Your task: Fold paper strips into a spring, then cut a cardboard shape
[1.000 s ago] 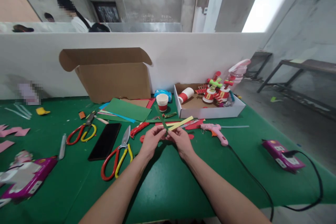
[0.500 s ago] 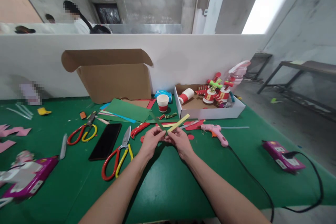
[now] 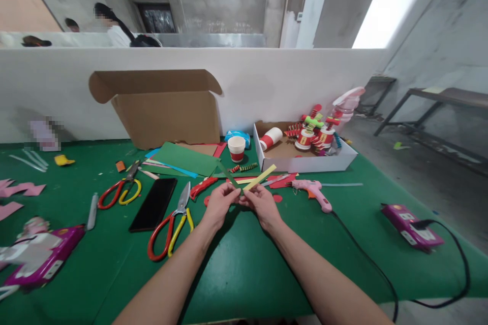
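Note:
My left hand (image 3: pixel 221 204) pinches a dark green paper strip (image 3: pixel 227 174) that slants up to the left. In my right hand (image 3: pixel 263 206) a pale yellow paper strip (image 3: pixel 261 177) is pinched, slanting up to the right. The two strips meet between my fingertips, where their overlap is mostly hidden. Just behind the hands lie small folded paper springs (image 3: pixel 247 167) in red and green. Red paper discs (image 3: pixel 276 198) lie close to either hand. Left of my left hand rests a red-handled utility knife (image 3: pixel 202 188), with scissors (image 3: pixel 178 221) nearer me.
A pink glue gun (image 3: pixel 312 192) with its cord lies at right, near a purple power strip (image 3: pixel 412 227). Behind stand a paper cup (image 3: pixel 237 150) and a white box (image 3: pixel 305 164) of paper-cup figures. A phone (image 3: pixel 153 205), more scissors (image 3: pixel 124 187) and coloured paper sheets (image 3: pixel 186 159) occupy the left.

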### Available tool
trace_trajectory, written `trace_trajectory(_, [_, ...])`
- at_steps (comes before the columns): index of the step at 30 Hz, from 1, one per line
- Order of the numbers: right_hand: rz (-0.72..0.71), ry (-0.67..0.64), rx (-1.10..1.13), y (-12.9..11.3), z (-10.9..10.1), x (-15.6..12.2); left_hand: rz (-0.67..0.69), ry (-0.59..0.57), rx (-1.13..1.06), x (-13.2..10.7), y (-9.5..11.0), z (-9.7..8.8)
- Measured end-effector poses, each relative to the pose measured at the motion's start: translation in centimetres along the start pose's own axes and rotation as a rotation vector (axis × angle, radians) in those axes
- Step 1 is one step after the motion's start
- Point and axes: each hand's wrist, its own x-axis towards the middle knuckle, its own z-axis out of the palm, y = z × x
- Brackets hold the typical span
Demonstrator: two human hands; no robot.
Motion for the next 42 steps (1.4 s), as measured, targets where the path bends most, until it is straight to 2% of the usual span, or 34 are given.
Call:
trace_trajectory(24, [-0.014,-0.007,-0.026,-0.20,0.01,0.02,0.001,-0.007,-0.023,0.12,-0.31,-0.17])
trace_trajectory(34, [-0.144,0.087,-0.099,-0.17,-0.04,0.30,-0.063,-0.025,-0.112,-0.11,0.03,0.17])
trace_trajectory(42, [-0.187,0.065,-0.209,-0.44,0.02,-0.02,0.002,-0.042,-0.045,-0.14,-0.24,0.28])
